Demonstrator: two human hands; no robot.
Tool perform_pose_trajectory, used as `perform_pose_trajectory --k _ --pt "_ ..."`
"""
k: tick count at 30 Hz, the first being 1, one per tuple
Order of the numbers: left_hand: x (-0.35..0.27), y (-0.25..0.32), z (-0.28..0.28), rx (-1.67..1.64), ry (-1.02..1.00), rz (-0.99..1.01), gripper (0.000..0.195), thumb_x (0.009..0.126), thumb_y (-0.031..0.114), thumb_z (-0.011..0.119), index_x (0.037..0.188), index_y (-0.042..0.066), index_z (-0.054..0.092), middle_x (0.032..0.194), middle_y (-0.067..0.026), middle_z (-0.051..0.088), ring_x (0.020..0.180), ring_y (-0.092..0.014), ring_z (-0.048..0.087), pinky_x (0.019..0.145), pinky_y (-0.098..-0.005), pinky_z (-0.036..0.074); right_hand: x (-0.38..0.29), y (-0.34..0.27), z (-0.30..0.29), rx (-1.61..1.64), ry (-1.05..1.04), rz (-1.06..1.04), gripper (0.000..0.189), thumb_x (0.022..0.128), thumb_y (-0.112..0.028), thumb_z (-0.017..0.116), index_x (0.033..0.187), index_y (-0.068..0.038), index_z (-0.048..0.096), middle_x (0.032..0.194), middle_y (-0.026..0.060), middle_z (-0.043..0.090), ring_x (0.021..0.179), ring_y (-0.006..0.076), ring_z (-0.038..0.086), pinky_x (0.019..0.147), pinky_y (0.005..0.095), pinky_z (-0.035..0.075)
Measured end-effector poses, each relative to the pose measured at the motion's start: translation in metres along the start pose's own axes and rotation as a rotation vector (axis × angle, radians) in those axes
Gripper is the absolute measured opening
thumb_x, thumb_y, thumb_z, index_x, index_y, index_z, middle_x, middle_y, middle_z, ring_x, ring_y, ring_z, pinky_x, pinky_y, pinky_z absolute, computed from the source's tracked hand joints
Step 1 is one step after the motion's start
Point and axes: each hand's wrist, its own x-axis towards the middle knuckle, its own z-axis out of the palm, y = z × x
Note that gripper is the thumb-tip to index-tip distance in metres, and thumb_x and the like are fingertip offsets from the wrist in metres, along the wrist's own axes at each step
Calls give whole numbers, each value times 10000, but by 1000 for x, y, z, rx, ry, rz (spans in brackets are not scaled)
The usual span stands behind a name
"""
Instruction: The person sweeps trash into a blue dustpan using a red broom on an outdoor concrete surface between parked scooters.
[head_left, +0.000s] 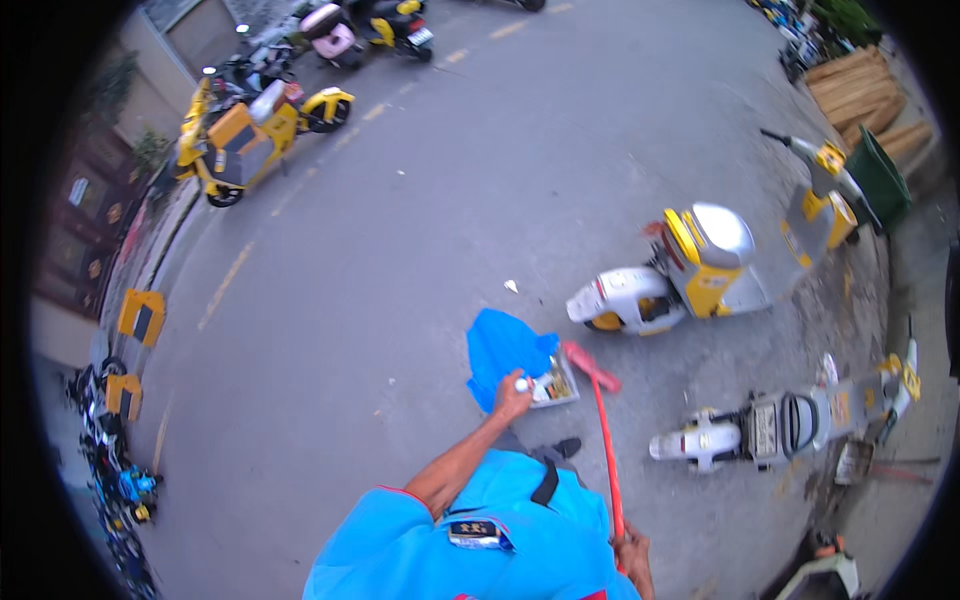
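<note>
My left hand is closed on a white handle end above a dustpan. A blue plastic bag covers the dustpan's left side and spreads onto the road beside it; small litter lies in the pan. My right hand, low in the view, grips the long red pole of a broom. The broom's pinkish-red head rests on the ground close to the dustpan's right edge. My dark shoe shows just below the pan.
A yellow and silver scooter stands to the right, with a white one below it. A metal shovel lies by the right wall. Yellow scooters stand at upper left. A scrap of white litter lies above the bag.
</note>
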Motion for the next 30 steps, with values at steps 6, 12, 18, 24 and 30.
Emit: perform_pose_trajectory --k 6,12,18,24,30 --pt "10 9 1 -80 35 28 189 822 188 601 864 4 580 776 -246 587 705 -375 582 605 -432 429 76 -19 18 -32 51 -94 553 828 -29 510 1369 -38 397 589 57 527 407 135 483 357 301 394" --pt "7 21 -5 -92 2 18 75 795 64 551 816 4 513 745 -210 561 672 -326 543 611 -399 411 98 59 37 -224 59 -296 476 844 -11 497 1305 87 426 915 176 640 758 189 621 636 288 506" --pt "11 19 -23 -326 -27 -41 161 648 -96 472 736 37 496 726 -82 577 719 -199 568 658 -317 444 10 11 31 -177 -175 -122 502 847 -17 467 1335 76 392 791 107 635 619 127 573 542 262 461" --pt "17 8 -61 -437 76 -126 165 656 -128 492 731 19 498 734 -69 583 748 -162 573 702 -297 463 5 -31 38 -156 -188 -30 542 891 -81 509 1396 2 332 626 46 590 422 92 470 388 257 369" --pt "24 -13 -89 -406 128 -102 168 638 -124 483 733 14 501 743 -88 590 771 -195 587 725 -318 468 46 -60 67 -139 -84 -121 601 839 -47 516 1404 -1 316 593 32 543 404 97 448 373 261 357"
